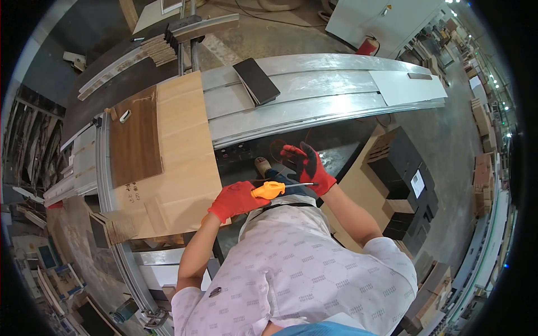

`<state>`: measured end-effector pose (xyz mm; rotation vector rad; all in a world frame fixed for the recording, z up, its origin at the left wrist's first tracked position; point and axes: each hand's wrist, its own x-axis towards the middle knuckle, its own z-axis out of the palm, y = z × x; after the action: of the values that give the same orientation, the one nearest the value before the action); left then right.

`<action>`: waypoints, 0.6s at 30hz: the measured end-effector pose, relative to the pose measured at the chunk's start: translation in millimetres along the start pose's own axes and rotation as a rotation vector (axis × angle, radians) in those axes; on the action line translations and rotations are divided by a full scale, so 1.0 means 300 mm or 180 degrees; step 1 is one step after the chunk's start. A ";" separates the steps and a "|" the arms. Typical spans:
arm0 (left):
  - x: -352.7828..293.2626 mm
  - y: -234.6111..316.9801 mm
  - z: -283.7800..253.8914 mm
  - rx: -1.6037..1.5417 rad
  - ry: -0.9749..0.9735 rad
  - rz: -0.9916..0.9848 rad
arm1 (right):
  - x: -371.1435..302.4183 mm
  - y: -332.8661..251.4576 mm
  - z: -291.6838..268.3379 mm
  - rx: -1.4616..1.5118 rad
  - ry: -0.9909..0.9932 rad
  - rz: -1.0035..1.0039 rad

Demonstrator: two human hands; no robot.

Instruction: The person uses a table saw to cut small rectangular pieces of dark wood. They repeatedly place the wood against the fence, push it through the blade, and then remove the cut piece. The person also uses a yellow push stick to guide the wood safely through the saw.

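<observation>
My left hand (235,200), in a red glove, is closed around an orange air blow gun (269,190) in front of my waist. Its thin metal nozzle (300,184) points right, and the tip overlaps my right wrist; whether they touch, I cannot tell. My right hand (305,168) wears a red glove with a black palm. It is raised with the fingers apart and holds nothing. Left of my left hand lies a light wood-coloured board (188,140) with a brown wood-grain panel (137,137) on it.
Ahead stretches a silver machine table (314,84) bearing dark panels (256,81) and a white board (406,87). To my right stand stacked dark panels (403,162) beside a brown sheet (358,204). A red fire extinguisher (368,46) stands beyond the table by a grey cabinet (381,22).
</observation>
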<state>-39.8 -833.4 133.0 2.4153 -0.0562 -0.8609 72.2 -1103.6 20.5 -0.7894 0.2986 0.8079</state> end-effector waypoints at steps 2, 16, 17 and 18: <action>-0.010 -0.010 0.022 -0.0029 0.0155 0.0099 | -0.005 -0.005 -0.007 0.0162 -0.0099 0.0051; 0.033 -0.064 0.065 -0.0068 -0.0175 -0.0101 | -0.060 -0.083 0.017 0.1404 -0.0988 0.0012; 0.025 -0.062 0.053 -0.0046 -0.0067 -0.0102 | -0.068 -0.092 0.039 0.1363 -0.0969 0.0015; 0.019 -0.057 0.043 -0.0024 0.0042 -0.0103 | -0.074 -0.095 0.042 0.1358 -0.0980 0.0012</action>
<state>-45.4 -826.8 112.4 2.4206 -0.0088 -0.8583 77.7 -1118.4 55.2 -0.2595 0.1865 0.8199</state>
